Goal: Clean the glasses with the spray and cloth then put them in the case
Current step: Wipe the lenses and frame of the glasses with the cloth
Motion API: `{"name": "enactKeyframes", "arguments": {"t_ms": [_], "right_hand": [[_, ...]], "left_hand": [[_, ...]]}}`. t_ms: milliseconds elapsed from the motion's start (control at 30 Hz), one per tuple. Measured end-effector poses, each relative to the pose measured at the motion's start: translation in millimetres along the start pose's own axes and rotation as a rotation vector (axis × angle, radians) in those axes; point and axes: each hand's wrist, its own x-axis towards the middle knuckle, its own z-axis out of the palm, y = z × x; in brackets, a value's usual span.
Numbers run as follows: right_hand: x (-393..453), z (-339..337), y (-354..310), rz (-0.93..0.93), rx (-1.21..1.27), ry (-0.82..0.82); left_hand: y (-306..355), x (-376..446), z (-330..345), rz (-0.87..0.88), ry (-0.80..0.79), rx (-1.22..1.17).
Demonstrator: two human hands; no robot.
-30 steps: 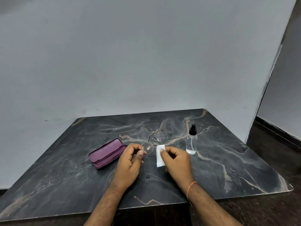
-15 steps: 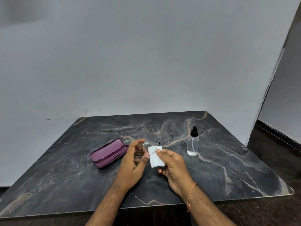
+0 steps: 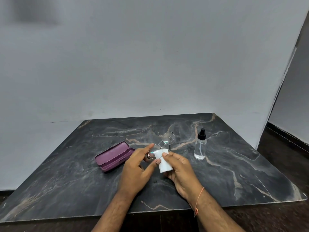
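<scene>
Grey wall behind, dark marble table point(image 3: 234, 164) in front. Above it, the left hand point(image 3: 135, 171) pinches the glasses point(image 3: 164, 143) by one lens rim while the right hand point(image 3: 182, 171) grips the white cloth point(image 3: 163, 162) against that lens. An open purple case point(image 3: 113, 155) lies left, the spray bottle point(image 3: 200, 146) stands right.

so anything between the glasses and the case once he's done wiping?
Nothing visible. The case lies open on the table, just left of the left hand holding the glasses. The spray bottle stands off to the right.
</scene>
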Motion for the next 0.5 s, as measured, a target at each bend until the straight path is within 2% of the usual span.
{"name": "enactKeyframes", "arguments": {"t_ms": [233,500], "right_hand": [[0.1,-0.7,4.2,-0.017,-0.110,-0.027],[-2.8,2.0,0.2,-0.033,-0.011,-0.081]], "left_hand": [[-2.9,3.3,-1.9,0.021,-0.029,-0.003],[-1.8,1.1,-2.2,-0.011,-0.061,-0.094]]}}
